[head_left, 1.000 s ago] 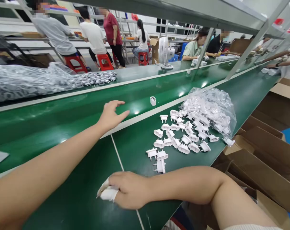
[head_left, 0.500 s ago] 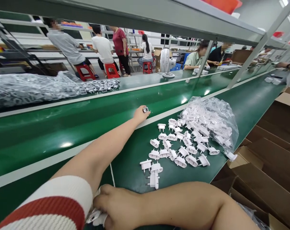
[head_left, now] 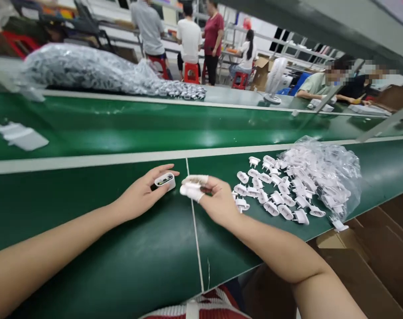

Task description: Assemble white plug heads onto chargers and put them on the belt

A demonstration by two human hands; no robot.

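My left hand (head_left: 142, 195) grips a small white charger housing (head_left: 164, 180) between thumb and fingers, just above the green bench. My right hand (head_left: 214, 199) is right beside it, fingers curled, with white tape or cots (head_left: 192, 189) on the thumb and forefinger; whether it holds a part I cannot make out. Just right of that hand lie several loose white plug pieces (head_left: 274, 195), spilling from a clear plastic bag (head_left: 324, 175).
A green conveyor belt (head_left: 121, 137) runs behind the bench's white stripe, with a white item (head_left: 21, 136) on it at left. A big bag of parts (head_left: 88, 73) lies beyond. Cardboard boxes (head_left: 364, 257) sit at right. Other people work behind; a fan (head_left: 276, 79) stands there.
My left hand took the white housing off the belt and drew it back to the near bench. My right hand lifted from the bench edge and came up to meet it.
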